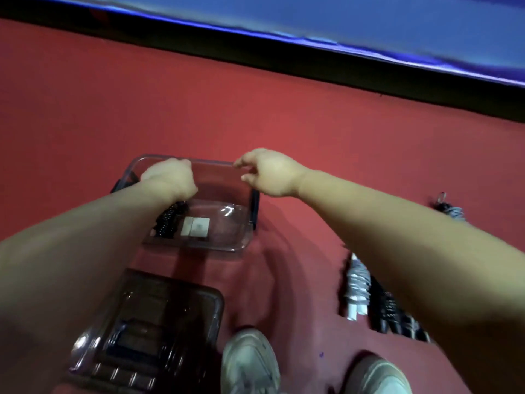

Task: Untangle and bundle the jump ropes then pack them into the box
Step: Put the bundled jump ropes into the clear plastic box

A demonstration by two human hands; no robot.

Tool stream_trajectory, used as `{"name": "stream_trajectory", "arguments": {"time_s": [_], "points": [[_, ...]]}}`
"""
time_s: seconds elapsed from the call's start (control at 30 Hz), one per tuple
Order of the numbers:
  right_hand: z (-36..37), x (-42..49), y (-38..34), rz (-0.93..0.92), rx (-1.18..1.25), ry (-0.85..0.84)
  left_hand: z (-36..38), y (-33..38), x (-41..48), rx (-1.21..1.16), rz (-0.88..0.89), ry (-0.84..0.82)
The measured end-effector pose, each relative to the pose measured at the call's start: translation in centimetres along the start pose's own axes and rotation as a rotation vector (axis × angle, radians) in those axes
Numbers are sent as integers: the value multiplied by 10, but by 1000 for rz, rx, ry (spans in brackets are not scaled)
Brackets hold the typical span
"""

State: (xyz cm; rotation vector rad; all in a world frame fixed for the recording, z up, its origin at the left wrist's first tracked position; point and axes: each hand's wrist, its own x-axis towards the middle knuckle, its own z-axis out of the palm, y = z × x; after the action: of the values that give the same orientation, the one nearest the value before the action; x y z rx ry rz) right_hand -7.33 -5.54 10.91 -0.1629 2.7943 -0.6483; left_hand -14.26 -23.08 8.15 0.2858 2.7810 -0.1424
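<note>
A clear plastic box (241, 240) stands on the red floor ahead of me. A bundled black beaded jump rope (169, 220) lies at its left side, beside a white label on the box bottom. The rope's upper end runs under my left hand (170, 177), which reaches into the box with its fingers curled down out of sight. My right hand (270, 174) hovers over the far right rim, fingers loosely bent and holding nothing. To the right on the floor lie a white bundled rope (356, 285) and a black bundled rope (395, 314), partly behind my right forearm.
The box's tinted lid (147, 331) lies on the floor near my left side. Another small rope bundle (451, 209) sits at the far right. My shoes (250, 362) are at the bottom edge. A blue mat (369, 18) with a black border runs along the far side.
</note>
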Motion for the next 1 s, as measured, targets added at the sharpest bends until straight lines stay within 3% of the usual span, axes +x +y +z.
{"name": "stream_trajectory", "arguments": {"time_s": [0.2, 0.33, 0.5, 0.63, 0.83, 1.0], "points": [[-33, -76, 59, 165, 86, 225, -33, 99, -67, -198, 333, 295], [-20, -124, 103, 237, -68, 127, -2, 179, -112, -210, 470, 126], [17, -171, 159, 284, -293, -178, 77, 243, -145, -236, 395, -327], [51, -176, 195, 216, -433, -256, 126, 266, -150, -312, 307, -498], [79, -158, 225, 38, -479, -371, 162, 280, -144, -352, 162, -497], [71, -132, 223, -160, -681, -474, 171, 283, -134, -365, 107, -489]]}}
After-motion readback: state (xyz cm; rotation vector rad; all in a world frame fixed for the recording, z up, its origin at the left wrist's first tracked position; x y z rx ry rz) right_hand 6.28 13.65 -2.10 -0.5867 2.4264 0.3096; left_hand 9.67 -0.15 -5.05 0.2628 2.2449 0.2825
